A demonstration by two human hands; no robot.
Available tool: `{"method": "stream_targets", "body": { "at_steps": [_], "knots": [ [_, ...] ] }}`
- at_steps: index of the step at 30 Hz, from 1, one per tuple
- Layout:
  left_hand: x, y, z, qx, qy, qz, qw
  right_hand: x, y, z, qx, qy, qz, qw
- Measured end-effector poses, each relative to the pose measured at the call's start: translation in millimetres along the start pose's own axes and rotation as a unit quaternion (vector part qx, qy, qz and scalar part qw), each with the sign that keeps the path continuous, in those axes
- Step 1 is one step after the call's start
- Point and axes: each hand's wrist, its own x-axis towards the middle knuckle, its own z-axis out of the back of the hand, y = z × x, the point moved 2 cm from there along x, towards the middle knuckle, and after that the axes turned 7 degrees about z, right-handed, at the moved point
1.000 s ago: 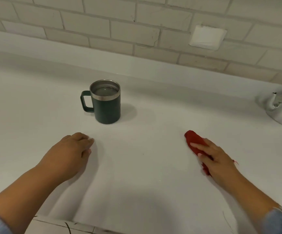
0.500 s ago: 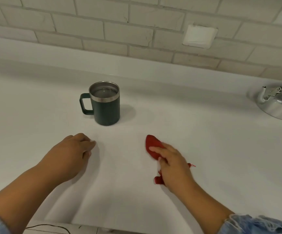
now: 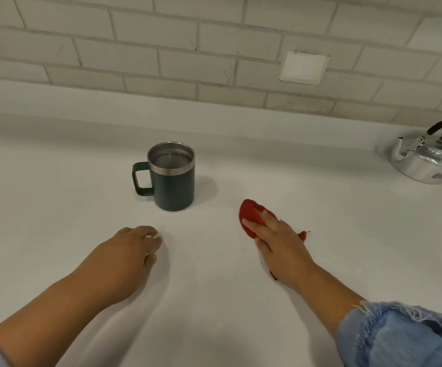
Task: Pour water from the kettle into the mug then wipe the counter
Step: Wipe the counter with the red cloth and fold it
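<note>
A dark green mug (image 3: 173,182) with a steel rim stands on the white counter (image 3: 56,207), handle to the left, water inside. A shiny metal kettle (image 3: 429,161) with a black handle sits at the far right. My right hand (image 3: 280,247) presses flat on a red cloth (image 3: 250,215) to the right of the mug and nearer to me; much of the cloth is hidden under the palm. My left hand (image 3: 127,258) rests on the counter in front of the mug, fingers curled, holding nothing.
A white brick wall (image 3: 161,62) with a white cover plate (image 3: 304,67) rises behind the counter's low upstand. The kettle is partly cut off by the right edge of the view.
My right hand has slid the red cloth leftwards across the counter from the right side, then slightly away from me towards the mug. My left hand and the mug have stayed put.
</note>
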Motion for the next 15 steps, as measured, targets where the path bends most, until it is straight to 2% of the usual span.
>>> {"method": "stream_targets", "body": {
  "at_steps": [4,6,8,12,14,15],
  "knots": [
    [-0.8,1.9,0.3,0.006,0.021,-0.021,1.0,-21.4,36.6,-4.1,0.125,0.043,0.028,0.991],
    [-0.9,4.2,0.9,0.002,0.026,-0.03,0.999,-26.2,46.2,5.8,0.275,0.037,-0.044,0.96],
    [-1.4,7.3,0.4,-0.002,0.026,-0.041,0.999,-29.2,46.0,25.4,0.376,-0.013,-0.11,0.92],
    [-2.4,12.7,-1.7,-0.005,0.027,-0.055,0.998,-50.4,19.7,61.7,0.44,-0.124,-0.171,0.873],
    [-2.1,14.1,-2.5,-0.005,0.024,-0.056,0.998,-65.8,12.6,55.0,0.443,-0.133,-0.206,0.862],
    [-1.8,14.2,-2.9,-0.005,0.024,-0.056,0.998,-71.6,13.4,46.0,0.422,-0.121,-0.219,0.872]
  ]
}}
